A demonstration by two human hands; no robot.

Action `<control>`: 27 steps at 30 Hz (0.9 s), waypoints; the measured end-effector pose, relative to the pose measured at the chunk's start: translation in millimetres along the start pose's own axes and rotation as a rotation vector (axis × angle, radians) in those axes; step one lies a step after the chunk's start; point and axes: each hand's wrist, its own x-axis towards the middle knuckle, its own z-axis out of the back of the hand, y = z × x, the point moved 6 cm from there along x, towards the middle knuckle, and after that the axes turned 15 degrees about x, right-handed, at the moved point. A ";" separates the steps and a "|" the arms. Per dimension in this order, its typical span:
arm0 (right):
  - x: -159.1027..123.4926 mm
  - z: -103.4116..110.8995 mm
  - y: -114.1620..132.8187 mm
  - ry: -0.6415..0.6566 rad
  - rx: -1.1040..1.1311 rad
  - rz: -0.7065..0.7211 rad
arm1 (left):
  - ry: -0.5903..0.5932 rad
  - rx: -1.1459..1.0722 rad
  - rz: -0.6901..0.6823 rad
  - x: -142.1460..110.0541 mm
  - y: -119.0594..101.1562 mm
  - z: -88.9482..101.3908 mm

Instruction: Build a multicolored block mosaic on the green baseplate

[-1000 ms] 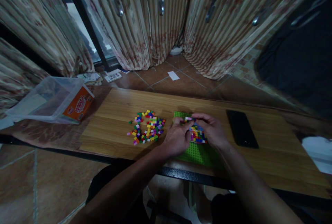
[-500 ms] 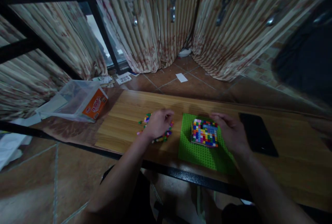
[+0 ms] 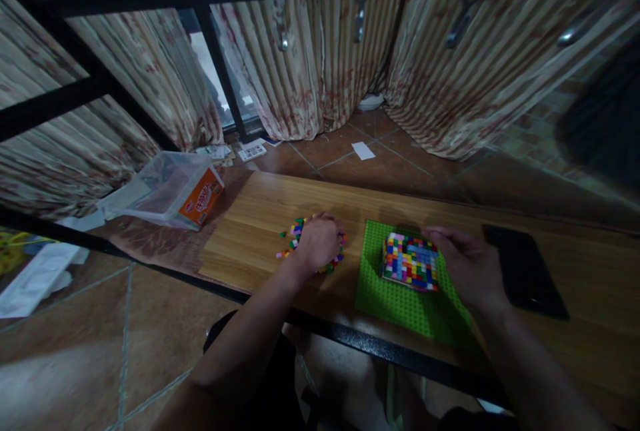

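My left hand [image 3: 321, 242] is over a loose pile of small coloured toy bricks [image 3: 299, 228], its fingers curled down and their tips hidden. On a green studded baseplate [image 3: 385, 308] sits a rectangular block built of many multicoloured bricks [image 3: 410, 261]. My right hand [image 3: 467, 261] is beside the block's far right corner, thumb and fingers pinched together. Whatever may be between those fingertips is too small to make out.
The wooden table [image 3: 250, 218] has a black dark-framed edge. A black flat tablet-like object [image 3: 525, 271] lies right of the baseplate. A clear plastic bin [image 3: 170, 191] with an orange label stands at the left. Striped curtains [image 3: 300, 71] hang beyond.
The view has shifted slightly, so everything sits further right. My left hand has lowered its fingers towards the loose bricks. My right hand stays by the block's far right corner.
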 end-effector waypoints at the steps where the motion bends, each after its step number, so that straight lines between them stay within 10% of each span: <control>1: -0.4 -1.1 -0.1 0.010 -0.007 -0.001 | 0.010 0.009 -0.004 0.6 -0.2 -1.7; 10: -0.8 -2.9 2.0 0.057 -0.064 0.005 | -0.038 0.031 -0.029 3.8 -2.6 -1.2; 27: -0.9 -10.3 -1.2 0.129 -0.037 -0.011 | -0.273 -0.402 -0.226 22.1 -76.9 6.9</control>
